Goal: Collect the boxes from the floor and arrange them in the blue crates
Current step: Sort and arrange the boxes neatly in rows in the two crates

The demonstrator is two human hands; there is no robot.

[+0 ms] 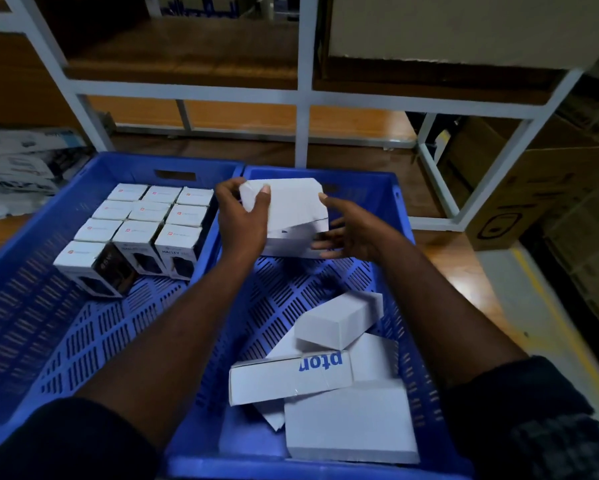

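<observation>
Left hand grip is clamping the left end of a white rectangular cardboard box at 12 o'clock in the right blue perforated plastic crate, right hand grip splayed, propping its right end; likely handling light, stiff, dentable, so holding by the ends.

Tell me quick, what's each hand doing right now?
Left hand: grips the left corner of the white box.
Right hand: open, straight fingers pressed against the same box's right side.
</observation>
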